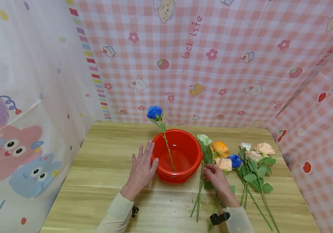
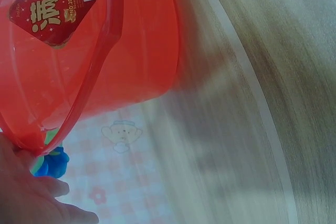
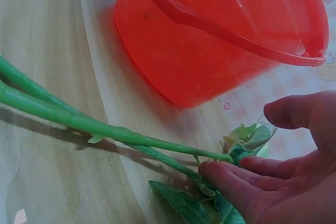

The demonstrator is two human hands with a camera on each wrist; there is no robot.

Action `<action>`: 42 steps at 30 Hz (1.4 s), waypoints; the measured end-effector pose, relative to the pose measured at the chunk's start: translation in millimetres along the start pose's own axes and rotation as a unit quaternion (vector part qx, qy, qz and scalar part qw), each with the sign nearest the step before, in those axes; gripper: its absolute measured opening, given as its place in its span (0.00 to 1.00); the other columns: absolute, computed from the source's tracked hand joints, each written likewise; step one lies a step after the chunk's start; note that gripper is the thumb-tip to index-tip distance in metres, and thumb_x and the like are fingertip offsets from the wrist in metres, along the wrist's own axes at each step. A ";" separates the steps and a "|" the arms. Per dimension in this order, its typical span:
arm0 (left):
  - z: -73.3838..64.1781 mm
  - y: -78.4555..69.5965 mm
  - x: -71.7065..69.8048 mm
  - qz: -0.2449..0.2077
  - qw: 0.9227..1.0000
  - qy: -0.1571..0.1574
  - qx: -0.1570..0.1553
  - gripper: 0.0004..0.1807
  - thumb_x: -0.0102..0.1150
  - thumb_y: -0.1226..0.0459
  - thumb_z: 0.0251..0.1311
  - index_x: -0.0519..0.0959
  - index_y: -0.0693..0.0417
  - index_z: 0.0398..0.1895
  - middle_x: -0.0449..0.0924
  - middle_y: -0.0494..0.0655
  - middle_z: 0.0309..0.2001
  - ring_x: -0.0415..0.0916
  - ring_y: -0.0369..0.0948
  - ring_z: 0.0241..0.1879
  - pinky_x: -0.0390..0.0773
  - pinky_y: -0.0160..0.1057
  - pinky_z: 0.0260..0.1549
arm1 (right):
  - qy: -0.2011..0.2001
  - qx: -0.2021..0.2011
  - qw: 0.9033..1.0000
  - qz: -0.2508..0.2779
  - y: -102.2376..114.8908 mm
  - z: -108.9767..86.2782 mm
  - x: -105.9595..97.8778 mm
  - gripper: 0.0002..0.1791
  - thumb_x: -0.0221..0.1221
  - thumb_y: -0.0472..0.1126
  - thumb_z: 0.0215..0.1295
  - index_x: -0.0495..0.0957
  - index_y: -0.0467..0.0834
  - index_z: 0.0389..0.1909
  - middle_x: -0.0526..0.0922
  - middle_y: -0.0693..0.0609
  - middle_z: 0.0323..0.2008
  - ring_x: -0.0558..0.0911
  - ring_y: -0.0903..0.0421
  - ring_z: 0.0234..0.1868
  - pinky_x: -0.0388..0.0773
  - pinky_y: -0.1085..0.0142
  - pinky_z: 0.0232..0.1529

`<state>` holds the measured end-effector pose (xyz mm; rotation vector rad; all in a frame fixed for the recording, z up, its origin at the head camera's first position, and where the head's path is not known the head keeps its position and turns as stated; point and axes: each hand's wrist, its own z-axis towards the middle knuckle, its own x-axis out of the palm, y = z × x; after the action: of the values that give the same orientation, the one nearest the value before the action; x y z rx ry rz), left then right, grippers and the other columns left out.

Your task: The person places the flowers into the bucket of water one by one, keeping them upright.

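Observation:
A red plastic bucket point(image 1: 181, 176) stands on the table, and one blue rose point(image 1: 155, 112) leans out of it with its stem inside. My left hand point(image 1: 143, 168) rests against the bucket's left rim, fingers spread. In the left wrist view the bucket's handle point(image 2: 86, 95) hangs down its side, near that hand. To the right of the bucket, my right hand point(image 1: 217, 179) is at the flower stems point(image 1: 198, 200). The right wrist view shows its fingertips at a green stem point(image 3: 131, 136) just below the leaves, with the thumb held apart from it.
An orange rose point(image 1: 220, 149), a pale green rose point(image 1: 204, 139) and a second blue rose point(image 1: 235, 160) lie right of the bucket. Farther right are peach roses point(image 1: 264, 149) and a white one point(image 1: 245, 146). Water drops dot the wooden table point(image 1: 96, 181). Printed cloth point(image 1: 184, 81) hangs behind.

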<state>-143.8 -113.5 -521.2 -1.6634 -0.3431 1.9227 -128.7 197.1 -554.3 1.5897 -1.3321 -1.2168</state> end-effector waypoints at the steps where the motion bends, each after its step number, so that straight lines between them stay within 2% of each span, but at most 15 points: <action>1: 0.0 -0.1 0.0 0.000 1.000 0.000 0.000 0.36 0.47 0.52 0.78 0.54 0.51 0.84 0.48 0.46 0.83 0.44 0.62 0.80 0.44 0.77 0.69 | 0.004 0.005 1.000 -0.001 0.6 0.0 -0.4 0.32 0.53 0.40 0.79 0.61 0.22 0.72 0.73 0.24 0.64 0.77 0.32 0.64 0.76 0.48 0.65; 6: -0.1 0.0 0.4 0.001 1.000 0.003 0.000 0.36 0.45 0.51 0.78 0.53 0.51 0.84 0.47 0.46 0.84 0.43 0.62 0.80 0.44 0.77 0.69 | 0.014 0.017 1.000 -0.004 3.2 -1.6 -3.0 0.33 0.53 0.42 0.79 0.59 0.24 0.74 0.72 0.25 0.66 0.76 0.33 0.65 0.74 0.48 0.66; 16: 0.5 0.7 0.6 -0.002 1.000 -0.003 0.003 0.36 0.46 0.51 0.78 0.53 0.50 0.84 0.49 0.47 0.83 0.44 0.62 0.80 0.45 0.77 0.69 | 0.027 0.000 0.999 -0.021 -2.6 -4.6 -0.8 0.30 0.53 0.38 0.78 0.62 0.19 0.70 0.74 0.23 0.63 0.78 0.32 0.62 0.78 0.48 0.62; 23: 0.3 0.5 0.5 -0.005 1.000 0.003 -0.001 0.36 0.45 0.50 0.78 0.53 0.51 0.84 0.47 0.46 0.83 0.43 0.61 0.81 0.43 0.76 0.69 | 0.029 0.034 0.999 0.015 -5.3 4.8 0.2 0.29 0.53 0.39 0.78 0.64 0.19 0.68 0.77 0.25 0.61 0.81 0.35 0.61 0.80 0.52 0.60; 31: 0.7 0.3 -0.3 -0.005 1.000 0.005 -0.004 0.36 0.45 0.51 0.78 0.54 0.51 0.84 0.47 0.45 0.83 0.43 0.61 0.81 0.44 0.76 0.70 | 0.045 0.051 0.998 0.003 -4.3 13.4 -2.9 0.27 0.54 0.42 0.77 0.72 0.23 0.64 0.86 0.33 0.52 0.86 0.43 0.53 0.83 0.53 0.55; 37: 0.4 0.1 -0.2 -0.005 1.000 0.005 -0.005 0.36 0.46 0.51 0.77 0.53 0.50 0.84 0.47 0.45 0.83 0.43 0.61 0.80 0.44 0.76 0.69 | 0.042 0.055 0.998 -0.005 -6.0 12.6 -4.5 0.27 0.55 0.43 0.77 0.74 0.27 0.66 0.85 0.36 0.54 0.85 0.45 0.54 0.83 0.55 0.54; 42: 0.3 0.6 0.0 -0.005 1.000 0.001 -0.001 0.36 0.47 0.51 0.77 0.53 0.51 0.84 0.48 0.45 0.83 0.44 0.62 0.80 0.45 0.77 0.69 | 0.027 0.057 0.998 0.013 -6.7 11.0 -5.6 0.26 0.57 0.40 0.77 0.72 0.28 0.68 0.83 0.34 0.57 0.85 0.46 0.53 0.85 0.60 0.49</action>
<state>-144.3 -113.9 -521.4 -1.6614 -0.3529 1.9144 -137.3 204.4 -562.6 1.6669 -1.4059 -1.0913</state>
